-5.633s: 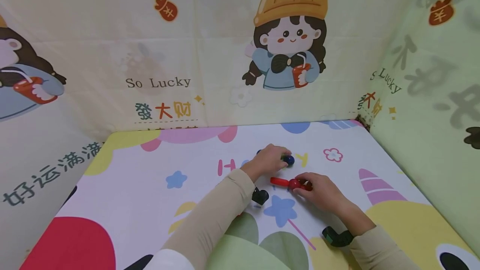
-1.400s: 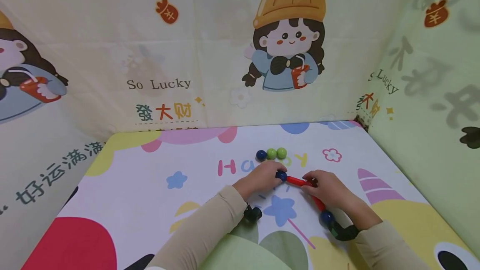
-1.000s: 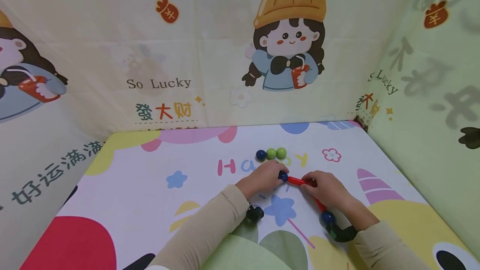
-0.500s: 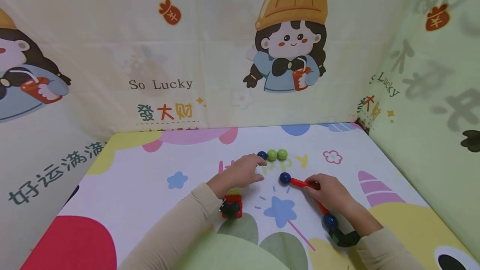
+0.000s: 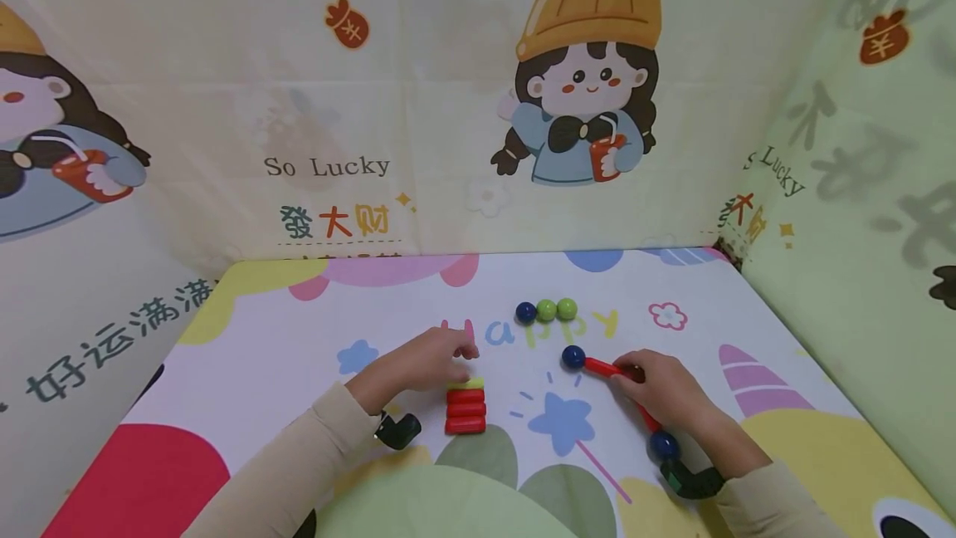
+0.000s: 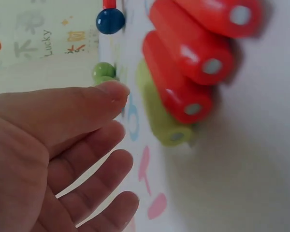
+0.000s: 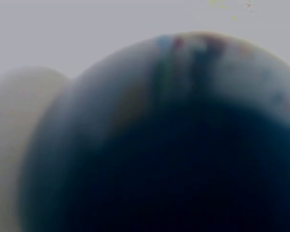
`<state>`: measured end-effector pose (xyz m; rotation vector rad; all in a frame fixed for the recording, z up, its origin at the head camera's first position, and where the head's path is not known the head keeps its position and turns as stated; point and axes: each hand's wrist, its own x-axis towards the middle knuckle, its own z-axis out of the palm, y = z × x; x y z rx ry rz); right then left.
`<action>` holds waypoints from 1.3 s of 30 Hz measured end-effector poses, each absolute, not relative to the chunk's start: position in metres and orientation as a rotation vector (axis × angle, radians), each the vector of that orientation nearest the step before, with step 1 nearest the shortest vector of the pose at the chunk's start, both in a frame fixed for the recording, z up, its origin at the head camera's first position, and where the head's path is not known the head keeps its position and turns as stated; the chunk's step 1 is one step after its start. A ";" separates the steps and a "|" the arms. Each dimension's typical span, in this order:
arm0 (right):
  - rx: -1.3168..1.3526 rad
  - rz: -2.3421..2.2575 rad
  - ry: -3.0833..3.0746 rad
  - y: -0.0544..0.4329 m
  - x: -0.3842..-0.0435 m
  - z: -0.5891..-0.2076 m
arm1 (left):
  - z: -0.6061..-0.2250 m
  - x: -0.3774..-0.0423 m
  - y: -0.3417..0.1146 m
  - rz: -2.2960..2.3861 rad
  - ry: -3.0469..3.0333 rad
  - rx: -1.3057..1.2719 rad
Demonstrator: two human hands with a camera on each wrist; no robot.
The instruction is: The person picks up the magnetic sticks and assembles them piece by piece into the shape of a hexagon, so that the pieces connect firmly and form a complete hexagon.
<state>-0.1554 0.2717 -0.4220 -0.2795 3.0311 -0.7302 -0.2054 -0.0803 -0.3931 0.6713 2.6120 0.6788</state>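
My left hand [image 5: 418,362] hovers with loose fingers beside a row of short rods, holding nothing. In the left wrist view, thumb and fingers are apart near a yellow-green rod [image 6: 165,118] and several red rods [image 6: 195,48] with silvery end discs. My right hand [image 5: 663,384] pinches the middle of a bent magnetic-stick chain, hiding the joint. One red rod [image 5: 599,367] runs from the fingers to a blue ball [image 5: 573,357]; another red rod [image 5: 650,418] leads to a second blue ball [image 5: 663,446] near the wrist. A blurred dark-blue ball [image 7: 174,164] fills the right wrist view.
A blue ball [image 5: 526,313] and two green balls [image 5: 556,310] sit in a line farther back on the printed table mat [image 5: 299,388]. Patterned cloth [image 5: 448,106] hangs behind and along both sides. Black wrist cameras [image 5: 400,431] stick out below each hand.
My left hand has let go of the chain's far blue ball and moved left, toward the row of rods. Since the oldest frame, the right hand's chain has gained a second red rod and blue balls.
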 end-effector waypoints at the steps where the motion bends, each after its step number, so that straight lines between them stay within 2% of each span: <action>1: -0.274 -0.732 3.030 0.272 -0.155 -0.422 | -0.394 -0.204 -0.082 0.687 2.600 0.654; 21: -0.264 -0.747 3.029 0.271 -0.155 -0.424 | -0.407 -0.204 -0.075 0.656 2.631 0.675; 34: -0.268 -0.744 3.034 0.273 -0.156 -0.427 | -0.402 -0.218 -0.047 0.567 2.669 0.844; 39: -0.264 -0.743 3.038 0.272 -0.156 -0.427 | -0.400 -0.228 -0.029 0.577 2.679 0.837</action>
